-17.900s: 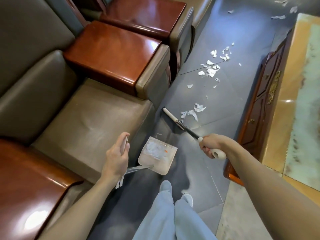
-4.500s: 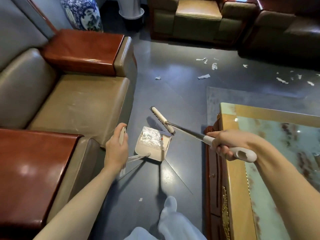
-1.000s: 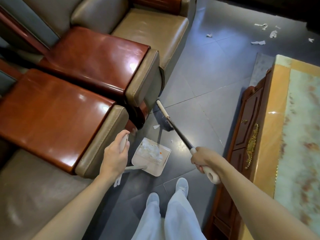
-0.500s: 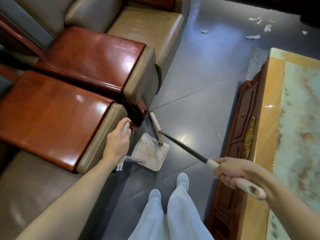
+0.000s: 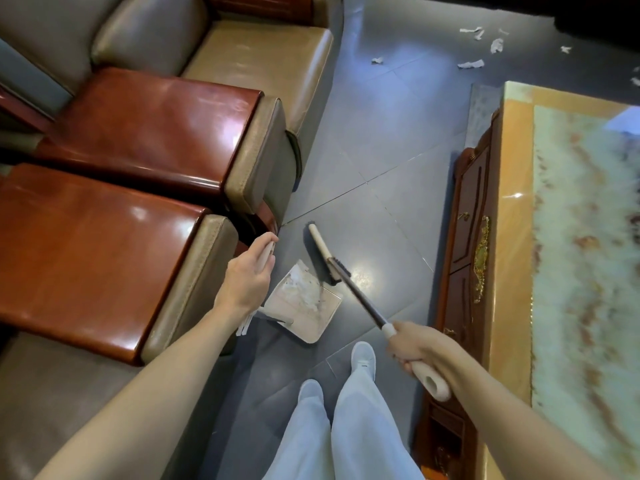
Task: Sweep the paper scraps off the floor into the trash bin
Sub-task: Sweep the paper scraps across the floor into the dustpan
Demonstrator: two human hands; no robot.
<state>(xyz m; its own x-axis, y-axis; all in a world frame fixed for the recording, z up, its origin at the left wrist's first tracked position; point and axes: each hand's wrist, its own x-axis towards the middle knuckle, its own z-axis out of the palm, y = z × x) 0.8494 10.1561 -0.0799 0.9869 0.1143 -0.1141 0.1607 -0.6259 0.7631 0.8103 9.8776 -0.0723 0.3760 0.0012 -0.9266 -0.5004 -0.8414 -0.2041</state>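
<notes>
Several paper scraps [image 5: 470, 64] lie well beyond the dustpan [image 5: 322, 318]; more sit inside it. Left hand [image 5: 247, 275] grips its handle. Right hand [image 5: 414, 344] is fisted round the broom [image 5: 322, 247], head at the pan's lip. Prob. mid-job; next: carry both fwd. Glossy grey tile floor [image 5: 381, 161]. Armchairs [image 5: 256, 53] left of pan, marble-top table [image 5: 516, 209] right. No bin visible.

right hand [image 5: 414, 346] swung back left off table edge [image 5: 516, 271], now close by my right leg. broom [image 5: 353, 289] shaft runs steeper toward me. its head slid off dustpan [image 5: 304, 303] mouth, now on floor at pan's far right corner, touching or not, can't tell. small scrap that lay by armrest foot [image 5: 269, 216] a second ago is gone from floor.
</notes>
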